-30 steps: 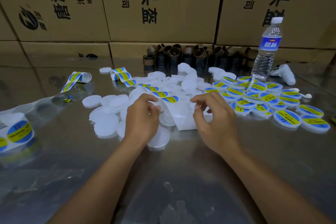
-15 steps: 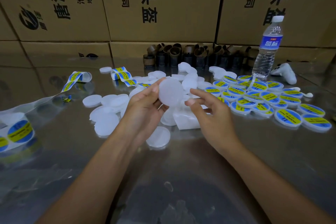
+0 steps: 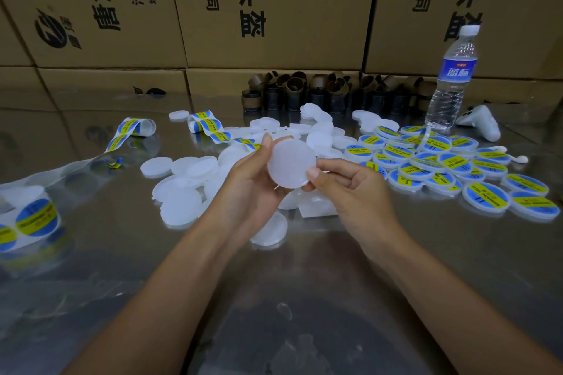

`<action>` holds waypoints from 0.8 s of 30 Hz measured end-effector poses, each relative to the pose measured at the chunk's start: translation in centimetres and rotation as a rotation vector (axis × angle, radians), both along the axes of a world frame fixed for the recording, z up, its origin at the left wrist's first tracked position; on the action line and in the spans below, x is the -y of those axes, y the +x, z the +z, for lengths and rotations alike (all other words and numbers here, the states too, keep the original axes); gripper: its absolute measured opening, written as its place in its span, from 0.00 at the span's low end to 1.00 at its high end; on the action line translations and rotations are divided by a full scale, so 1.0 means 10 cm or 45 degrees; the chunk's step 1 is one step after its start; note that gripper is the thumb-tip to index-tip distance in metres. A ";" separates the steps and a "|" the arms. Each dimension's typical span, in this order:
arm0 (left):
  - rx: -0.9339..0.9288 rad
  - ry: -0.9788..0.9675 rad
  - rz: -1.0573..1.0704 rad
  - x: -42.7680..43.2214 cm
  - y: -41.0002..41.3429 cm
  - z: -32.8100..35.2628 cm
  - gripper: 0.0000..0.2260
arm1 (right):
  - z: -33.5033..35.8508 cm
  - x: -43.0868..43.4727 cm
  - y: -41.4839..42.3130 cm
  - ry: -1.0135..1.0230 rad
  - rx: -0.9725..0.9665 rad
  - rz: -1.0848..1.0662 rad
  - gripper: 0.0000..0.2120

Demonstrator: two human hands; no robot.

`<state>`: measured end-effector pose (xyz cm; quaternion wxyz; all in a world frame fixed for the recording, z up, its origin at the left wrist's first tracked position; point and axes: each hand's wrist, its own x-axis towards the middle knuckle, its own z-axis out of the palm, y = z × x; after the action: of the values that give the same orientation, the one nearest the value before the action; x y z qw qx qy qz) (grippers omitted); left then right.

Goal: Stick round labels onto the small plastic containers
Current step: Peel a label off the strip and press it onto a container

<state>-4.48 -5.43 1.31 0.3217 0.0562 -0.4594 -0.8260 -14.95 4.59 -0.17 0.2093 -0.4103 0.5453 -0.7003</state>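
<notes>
Right hand now at container edge

- Your left hand holds a plain white container up above the desk, with its flat face toward you.
- Your right hand pinches its right edge, thumb on the face.
- Unlabelled containers lie scattered under and left of your hands.
- Labelled containers, blue and yellow, lie heaped to the right.
- A label strip trails across the desk behind your hands; a label roll sits far left.
- A bottle stands back right, in front of stacked boxes.
</notes>
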 end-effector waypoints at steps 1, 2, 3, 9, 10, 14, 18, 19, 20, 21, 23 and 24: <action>0.017 -0.024 0.023 -0.01 0.00 -0.01 0.13 | -0.01 0.01 0.02 0.003 0.000 0.020 0.02; 0.043 -0.074 0.055 -0.02 -0.01 -0.02 0.13 | -0.01 0.01 0.05 0.008 -0.005 0.035 0.02; 0.069 -0.132 0.081 -0.03 -0.01 -0.03 0.11 | -0.02 0.02 0.07 0.015 -0.014 0.042 0.02; 0.105 -0.216 0.171 -0.03 -0.01 -0.03 0.07 | -0.05 0.05 0.03 0.003 -0.174 -0.254 0.02; 0.102 -0.197 0.190 -0.02 -0.01 -0.04 0.08 | -0.06 0.04 -0.01 0.033 -0.282 -0.406 0.01; 0.028 -0.052 0.236 0.01 -0.02 -0.03 0.06 | -0.13 0.01 -0.12 0.330 -0.667 -0.621 0.12; -0.016 0.071 0.282 0.04 -0.02 -0.02 0.08 | -0.15 0.00 -0.14 0.582 -0.850 -0.537 0.12; -0.007 0.079 0.301 0.05 -0.02 -0.02 0.08 | -0.15 0.01 -0.13 0.581 -0.838 -0.503 0.12; 0.016 0.080 0.327 0.06 -0.02 -0.02 0.09 | -0.15 0.02 -0.13 0.559 -0.791 -0.464 0.11; 0.047 0.082 0.361 0.06 -0.02 -0.02 0.09 | -0.15 0.03 -0.13 0.528 -0.723 -0.426 0.10; 0.117 0.104 0.457 0.07 -0.04 -0.03 0.10 | -0.13 0.04 -0.14 0.466 -0.589 -0.389 0.08; 0.145 0.127 0.513 0.08 -0.04 -0.04 0.10 | -0.12 0.04 -0.14 0.430 -0.527 -0.385 0.07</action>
<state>-4.89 -6.26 0.93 0.4507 0.2093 -0.4149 -0.7622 -16.37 4.23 -1.38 0.0525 -0.4178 0.7400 -0.5245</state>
